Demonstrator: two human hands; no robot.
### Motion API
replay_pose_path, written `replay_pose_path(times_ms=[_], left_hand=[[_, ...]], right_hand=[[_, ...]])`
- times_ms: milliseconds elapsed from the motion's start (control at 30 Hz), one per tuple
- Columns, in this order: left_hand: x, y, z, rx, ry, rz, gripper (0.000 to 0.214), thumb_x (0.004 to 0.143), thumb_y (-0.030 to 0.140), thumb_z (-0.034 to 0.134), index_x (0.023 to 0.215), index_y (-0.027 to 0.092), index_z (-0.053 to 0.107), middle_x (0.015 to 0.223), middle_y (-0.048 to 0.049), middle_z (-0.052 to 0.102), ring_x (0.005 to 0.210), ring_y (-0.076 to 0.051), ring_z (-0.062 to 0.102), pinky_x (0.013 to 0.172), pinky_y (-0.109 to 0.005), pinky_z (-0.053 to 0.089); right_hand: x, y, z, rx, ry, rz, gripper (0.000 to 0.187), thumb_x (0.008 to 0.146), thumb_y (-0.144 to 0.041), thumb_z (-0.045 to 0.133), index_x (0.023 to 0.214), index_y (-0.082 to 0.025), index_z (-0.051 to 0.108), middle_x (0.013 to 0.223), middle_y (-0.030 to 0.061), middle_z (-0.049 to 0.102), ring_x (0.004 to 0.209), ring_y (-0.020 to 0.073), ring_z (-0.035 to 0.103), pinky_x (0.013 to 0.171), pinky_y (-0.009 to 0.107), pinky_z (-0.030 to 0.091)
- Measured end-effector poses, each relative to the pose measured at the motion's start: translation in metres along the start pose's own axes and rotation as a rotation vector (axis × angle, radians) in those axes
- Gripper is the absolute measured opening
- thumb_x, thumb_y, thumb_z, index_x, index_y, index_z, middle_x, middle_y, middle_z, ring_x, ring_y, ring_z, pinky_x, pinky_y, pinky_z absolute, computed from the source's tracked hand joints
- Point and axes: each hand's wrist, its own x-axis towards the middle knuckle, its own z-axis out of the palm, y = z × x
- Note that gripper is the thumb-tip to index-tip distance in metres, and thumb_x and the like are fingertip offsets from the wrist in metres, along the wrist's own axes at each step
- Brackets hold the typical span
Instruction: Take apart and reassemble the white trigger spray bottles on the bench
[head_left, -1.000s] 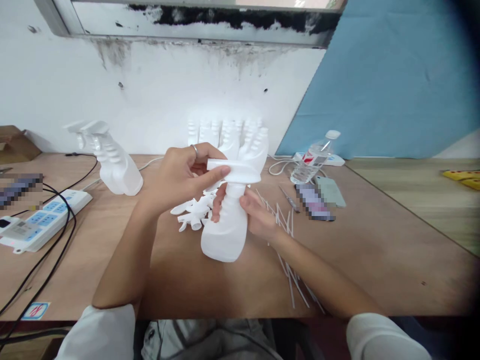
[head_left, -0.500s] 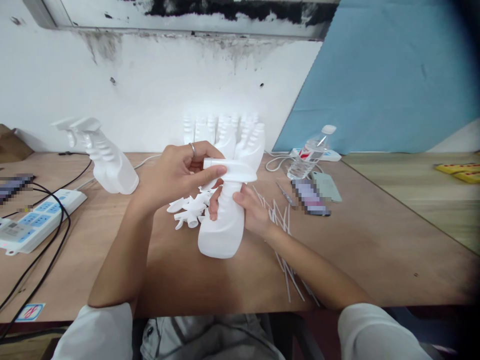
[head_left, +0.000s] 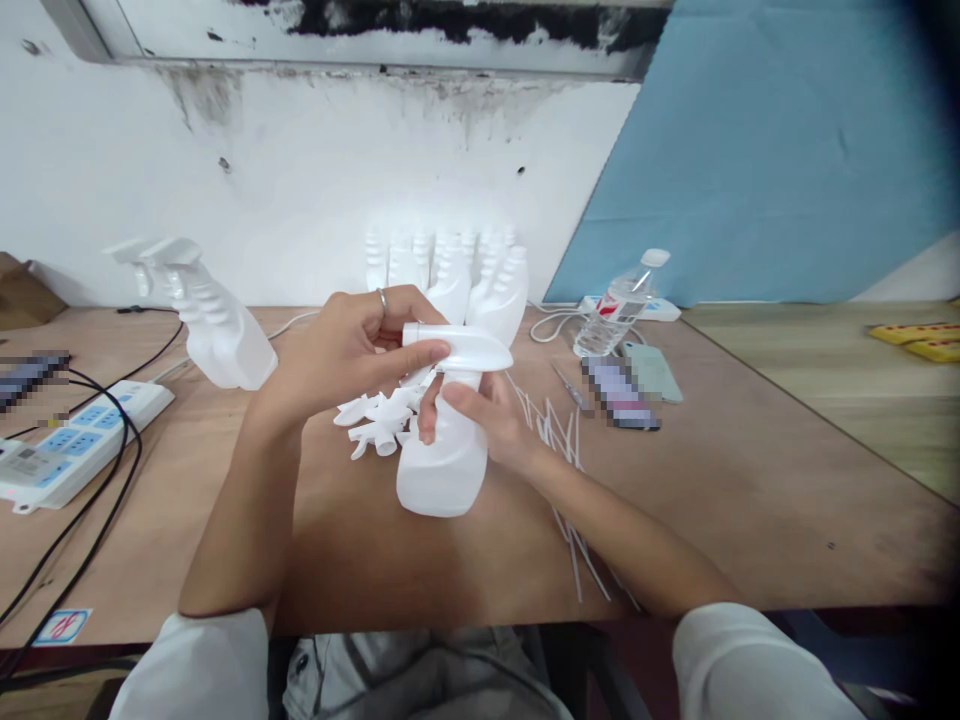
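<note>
A white spray bottle [head_left: 444, 465] stands upright on the wooden table [head_left: 750, 480] in front of me. My right hand [head_left: 487, 420] is wrapped round its ribbed neck. My left hand [head_left: 352, 350], a ring on one finger, pinches the white trigger sprayer head [head_left: 459, 348] that sits on top of the bottle. Just behind the bottle lies a small heap of loose white sprayer heads [head_left: 379, 420]. White dip tubes [head_left: 562, 450] are scattered to the right of my right wrist.
A finished spray bottle [head_left: 214, 320] stands at the left. A row of headless white bottles [head_left: 450, 265] lines the wall. A power strip [head_left: 82, 435] with black cables lies far left. A water bottle [head_left: 619, 305], phones [head_left: 634, 385] and tweezers lie to the right.
My right hand has slid a little higher up the bottle's neck, under the sprayer head. The left hand keeps its pinch on the head. The view dropped slightly.
</note>
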Motion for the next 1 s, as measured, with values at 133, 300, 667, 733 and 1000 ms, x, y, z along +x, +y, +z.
replay_pose_path(times_ms=[133,300,667,733,1000], left_hand=[[-0.0002,-0.0007,-0.0004,-0.002,0.002,-0.005,0.022,0.082,0.038,0.065,0.094,0.019,0.065,0.073,-0.0022,0.067,0.056,-0.012,0.063,0.047,-0.020,0.046],[-0.0002,-0.0010,-0.0009,0.001,-0.012,-0.004,0.022,0.083,0.039,0.064,0.094,0.019,0.064,0.070,-0.0019,0.066,0.055,-0.011,0.062,0.047,-0.020,0.046],[-0.0008,-0.0001,-0.0003,0.024,0.004,-0.009,0.024,0.082,0.042,0.064,0.092,0.021,0.065,0.068,-0.0016,0.066,0.054,-0.012,0.062,0.046,-0.021,0.046],[-0.0008,-0.0001,-0.0010,0.011,-0.002,-0.009,0.024,0.082,0.042,0.064,0.092,0.020,0.065,0.067,-0.0017,0.066,0.055,-0.013,0.063,0.046,-0.021,0.046],[-0.0010,0.0010,-0.0029,-0.027,-0.038,-0.016,0.023,0.082,0.040,0.065,0.092,0.019,0.064,0.066,-0.0019,0.066,0.056,-0.013,0.064,0.048,-0.021,0.048]], right_hand=[[0.0002,0.0009,-0.0016,0.026,-0.050,-0.023,0.037,0.086,-0.050,0.054,0.090,-0.013,0.057,0.071,0.0066,0.064,0.059,0.0180,0.062,0.056,0.032,0.052],[0.0002,0.0005,-0.0009,-0.046,0.011,-0.017,0.030,0.085,-0.043,0.060,0.093,-0.014,0.055,0.067,0.0035,0.063,0.056,0.0153,0.060,0.055,0.030,0.052],[-0.0005,-0.0014,0.0012,-0.051,0.025,-0.006,0.036,0.084,-0.051,0.056,0.095,-0.017,0.055,0.068,0.0033,0.063,0.057,0.0166,0.061,0.057,0.031,0.052],[-0.0003,-0.0020,0.0021,-0.035,0.024,-0.001,0.037,0.084,-0.052,0.055,0.096,-0.017,0.054,0.068,0.0035,0.063,0.058,0.0168,0.061,0.056,0.032,0.052],[-0.0021,0.0016,0.0004,0.017,-0.003,-0.030,0.038,0.086,-0.052,0.053,0.097,-0.016,0.052,0.072,0.0056,0.065,0.059,0.0174,0.063,0.057,0.032,0.052]])
